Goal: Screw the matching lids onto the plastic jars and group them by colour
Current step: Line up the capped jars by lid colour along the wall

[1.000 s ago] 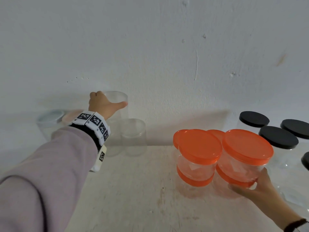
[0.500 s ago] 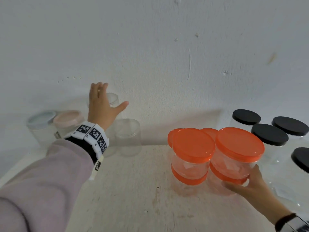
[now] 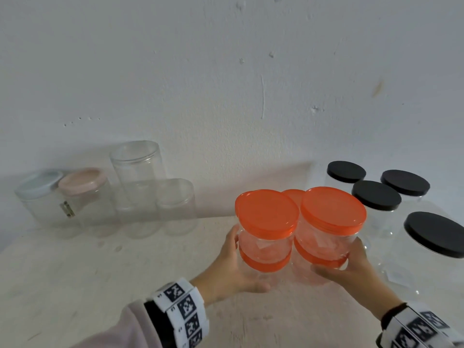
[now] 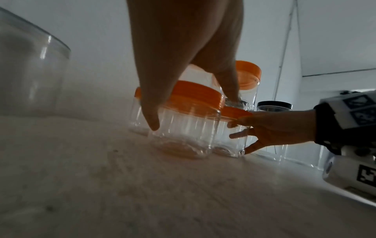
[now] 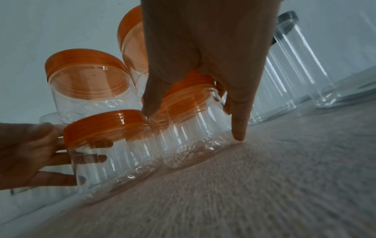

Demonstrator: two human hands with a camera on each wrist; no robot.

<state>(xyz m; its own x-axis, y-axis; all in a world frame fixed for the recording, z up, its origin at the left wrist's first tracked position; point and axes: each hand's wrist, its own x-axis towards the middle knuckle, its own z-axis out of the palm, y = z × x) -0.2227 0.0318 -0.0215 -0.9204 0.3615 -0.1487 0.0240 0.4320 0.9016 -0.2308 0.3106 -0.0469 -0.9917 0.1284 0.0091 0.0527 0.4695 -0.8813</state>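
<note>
Several clear jars with orange lids [image 3: 267, 212] stand in a tight cluster at the table's middle, some stacked two high. My left hand [image 3: 241, 267] holds the lower left jar [image 4: 183, 128], thumb in front and fingers along its far side. My right hand [image 3: 349, 264] holds the lower right jar [image 5: 193, 128] the same way, from the right. In the right wrist view my right hand [image 5: 195, 124] straddles that jar, one fingertip touching the table. The two lower jars touch each other. A third orange lid [image 3: 292, 194] peeks out behind the stacks.
Several black-lidded jars [image 3: 375, 202] stand close on the right, against the wall. At the back left are a pink-lidded jar [image 3: 82, 180], a pale blue-lidded jar [image 3: 37, 183] and clear-topped jars [image 3: 135, 167]. The table [image 3: 100, 285] meets the wall behind.
My left hand has let go of the tall clear jar at the back left and come across to the orange-lidded jars. The right hand has stayed on the right stack.
</note>
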